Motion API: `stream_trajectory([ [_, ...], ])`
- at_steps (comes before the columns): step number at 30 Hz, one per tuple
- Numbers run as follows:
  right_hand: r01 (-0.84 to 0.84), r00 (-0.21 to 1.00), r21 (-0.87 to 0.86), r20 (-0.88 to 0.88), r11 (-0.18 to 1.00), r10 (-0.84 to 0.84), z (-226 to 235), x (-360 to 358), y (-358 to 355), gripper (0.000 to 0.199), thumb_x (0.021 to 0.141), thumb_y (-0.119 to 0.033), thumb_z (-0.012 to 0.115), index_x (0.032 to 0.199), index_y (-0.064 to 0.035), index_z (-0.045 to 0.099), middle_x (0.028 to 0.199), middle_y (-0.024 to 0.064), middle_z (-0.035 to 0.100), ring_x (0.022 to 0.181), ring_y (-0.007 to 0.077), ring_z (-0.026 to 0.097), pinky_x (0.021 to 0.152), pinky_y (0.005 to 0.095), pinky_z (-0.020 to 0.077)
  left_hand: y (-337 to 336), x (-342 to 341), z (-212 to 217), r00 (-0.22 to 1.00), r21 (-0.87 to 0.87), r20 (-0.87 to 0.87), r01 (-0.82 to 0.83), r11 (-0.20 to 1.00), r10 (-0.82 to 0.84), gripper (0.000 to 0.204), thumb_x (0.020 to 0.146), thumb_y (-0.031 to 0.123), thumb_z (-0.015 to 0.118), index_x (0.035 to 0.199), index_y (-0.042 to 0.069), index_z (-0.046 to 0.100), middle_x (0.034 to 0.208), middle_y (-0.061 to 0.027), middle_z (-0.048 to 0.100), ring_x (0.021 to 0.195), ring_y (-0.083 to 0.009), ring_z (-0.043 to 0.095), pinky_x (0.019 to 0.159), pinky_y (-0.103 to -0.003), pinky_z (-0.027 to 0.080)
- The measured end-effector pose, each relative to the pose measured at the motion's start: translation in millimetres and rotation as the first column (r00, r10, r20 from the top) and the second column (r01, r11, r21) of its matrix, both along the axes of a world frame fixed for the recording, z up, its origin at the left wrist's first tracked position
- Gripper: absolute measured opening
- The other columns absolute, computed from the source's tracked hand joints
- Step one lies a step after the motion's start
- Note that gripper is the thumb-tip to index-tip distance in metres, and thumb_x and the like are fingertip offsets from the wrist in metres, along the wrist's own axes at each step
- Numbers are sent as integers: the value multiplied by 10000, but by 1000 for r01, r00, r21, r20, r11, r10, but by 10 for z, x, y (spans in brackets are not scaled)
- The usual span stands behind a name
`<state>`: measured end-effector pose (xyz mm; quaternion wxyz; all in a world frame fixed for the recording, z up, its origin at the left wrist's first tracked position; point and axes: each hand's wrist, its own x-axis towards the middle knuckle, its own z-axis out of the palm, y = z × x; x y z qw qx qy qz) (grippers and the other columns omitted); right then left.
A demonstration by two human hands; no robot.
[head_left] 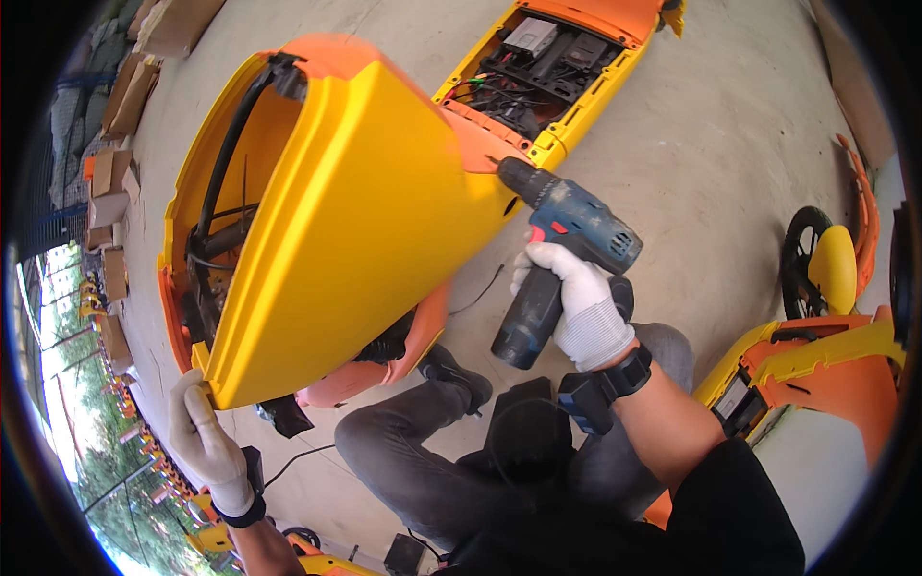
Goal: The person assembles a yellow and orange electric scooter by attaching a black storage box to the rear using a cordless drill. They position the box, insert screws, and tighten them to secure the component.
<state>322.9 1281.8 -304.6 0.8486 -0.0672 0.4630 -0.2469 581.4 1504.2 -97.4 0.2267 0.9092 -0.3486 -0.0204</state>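
My right hand [576, 302], in a white knit glove, is closed around the handle of a dark blue cordless drill [581, 223]. The drill's bit points up and left, close to the orange strip beside a large yellow body panel [370, 221]; whether it touches is unclear. This panel belongs to a yellow and orange scooter body standing tilted before me. At its lower left corner is my gloved left hand [206, 442], fingers stretched upward and lying against the panel's edge. A black frame tube [223, 158] shows inside the panel's opening.
Behind the panel, an open compartment [547, 67] holds wiring and electrical boxes. More scooter bodywork [797, 360] and a black wheel [805, 259] stand at right. Cardboard boxes [113, 187] line the left side. A black cable [298, 456] crosses the floor near my bent legs.
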Motion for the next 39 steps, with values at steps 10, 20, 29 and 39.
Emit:
stream_trajectory([
  [10,236,958,29,-173,971,-228,-75,-16,-302,207,891,-160,663,1066,-89,579,837,33,606,761,185,604,755,349,532,-296,100,260,980,88,-85,187,979,-179,119,909,5,582,996,-2,663,817,-176,668,708,-300,681,663,-316,529],
  [20,-74,986,-367,-164,927,14,2166,303,25,371,913,-151,626,1236,-32,488,871,47,553,818,175,554,816,351,486,-180,252,444,864,-88,-485,102,991,-132,154,939,69,568,1038,-1,663,736,-98,636,651,-220,662,609,-328,507],
  [29,-874,466,-327,-347,360,814,3519,1028,671,287,792,-114,781,1040,-49,654,946,13,665,869,119,607,813,291,498,692,818,1330,27,-34,-999,-507,861,-24,456,1068,323,385,978,-33,656,620,58,367,542,-53,322,499,-238,281],
  [39,-933,74,-356,-330,-52,941,4198,1744,1078,502,777,-176,794,1220,-50,593,1043,39,658,931,146,591,879,326,504,1487,959,2007,88,-147,-985,49,988,-151,441,1022,362,474,898,-16,664,673,-16,521,623,-109,471,606,-276,412],
])
